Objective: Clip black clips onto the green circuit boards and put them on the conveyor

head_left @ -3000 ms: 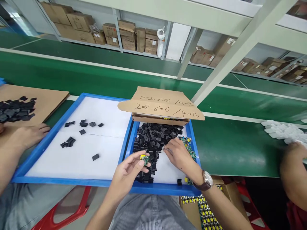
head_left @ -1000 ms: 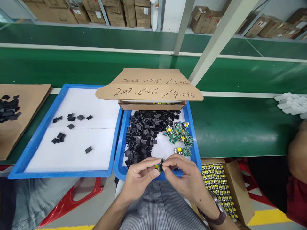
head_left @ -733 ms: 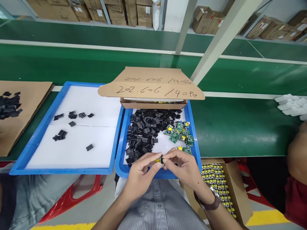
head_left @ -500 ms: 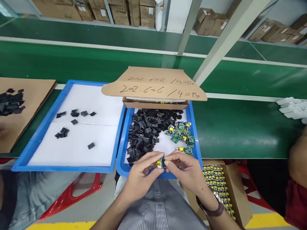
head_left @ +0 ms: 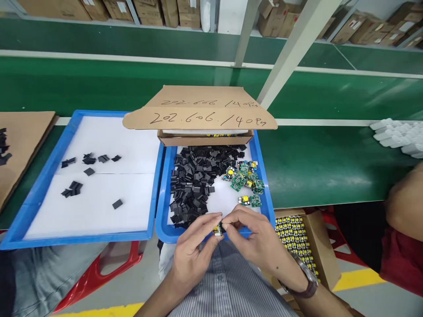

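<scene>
Over the near edge of the right blue tray (head_left: 269, 215), my left hand (head_left: 193, 251) pinches a small circuit board (head_left: 217, 230) with a yellow part on it. My right hand (head_left: 253, 233) is closed at the board's right side, its thumb and forefinger on a small black piece (head_left: 223, 227) against the board; the fingertips partly hide both. Many flat black pieces (head_left: 193, 185) lie heaped in the tray's left and back. Several green circuit boards (head_left: 238, 181) with yellow parts lie at its right.
An open cardboard box (head_left: 205, 140) with a handwritten flap stands at the tray's back. Left is another blue tray (head_left: 150, 220) with scattered black pieces. A carton of yellow-topped boards (head_left: 295, 237) sits low right. White parts (head_left: 398, 136) and a person's arm (head_left: 405, 207) are farther right.
The view has shifted slightly, moving the trays left in the picture. Both hands stay together at the board, which has tilted, and less of it shows between the fingers.
</scene>
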Demonstrator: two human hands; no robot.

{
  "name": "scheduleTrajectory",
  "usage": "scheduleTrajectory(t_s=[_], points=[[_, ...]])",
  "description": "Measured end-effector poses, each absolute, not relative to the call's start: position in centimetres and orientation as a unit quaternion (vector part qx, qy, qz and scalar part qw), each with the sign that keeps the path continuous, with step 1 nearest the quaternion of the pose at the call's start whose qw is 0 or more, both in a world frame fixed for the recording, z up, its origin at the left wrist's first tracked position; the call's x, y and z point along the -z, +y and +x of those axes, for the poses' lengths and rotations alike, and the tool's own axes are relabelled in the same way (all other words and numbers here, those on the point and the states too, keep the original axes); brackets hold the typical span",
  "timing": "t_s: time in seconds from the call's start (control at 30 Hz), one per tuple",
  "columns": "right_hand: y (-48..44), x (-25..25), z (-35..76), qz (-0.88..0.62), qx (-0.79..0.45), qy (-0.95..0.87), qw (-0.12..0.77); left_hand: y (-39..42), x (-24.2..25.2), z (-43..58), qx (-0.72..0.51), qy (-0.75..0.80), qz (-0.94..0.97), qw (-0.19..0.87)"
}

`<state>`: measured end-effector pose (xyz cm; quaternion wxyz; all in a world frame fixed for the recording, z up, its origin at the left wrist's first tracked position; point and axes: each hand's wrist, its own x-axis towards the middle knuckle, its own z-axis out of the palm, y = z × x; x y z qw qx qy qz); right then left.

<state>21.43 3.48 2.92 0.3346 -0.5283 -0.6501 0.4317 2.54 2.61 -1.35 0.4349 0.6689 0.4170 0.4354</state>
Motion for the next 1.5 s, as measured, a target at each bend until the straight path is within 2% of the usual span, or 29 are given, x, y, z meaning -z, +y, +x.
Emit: scheduleTrajectory(t_s=[0.13, 0.37, 0.47, 0.83, 1.17, 1.5], points=[[3.7, -2.6, 21.3, -0.529, -0.433, -0.650, 0.332, 2.5, 1.7, 2.6, -0.436, 0.414, 0.690, 0.403], [4.5, -0.7, 22.2, -0.463, -0.639, -0.474, 0.392, 2.8, 0.3, 3.5, -0.434, 0.420, 0.683, 0.412], [4.4, -0.3, 22.6, -0.439, -0.682, -0.413, 0.413, 2.8, -0.5, 4.0, -0.433, 0.449, 0.652, 0.431], [4.3, 0.4, 23.1, -0.442, -0.675, -0.437, 0.398, 2.4, -0.2, 4.0, -0.457, 0.436, 0.652, 0.420], [4.6, -0.3, 23.1, -0.457, -0.673, -0.446, 0.372, 2.7, -0.3, 3.9, -0.459, 0.425, 0.687, 0.370], [3.7, 1.5, 23.0, -0.459, -0.690, -0.393, 0.400, 2.7, 0.0, 3.9, -0.459, 0.432, 0.655, 0.417]])
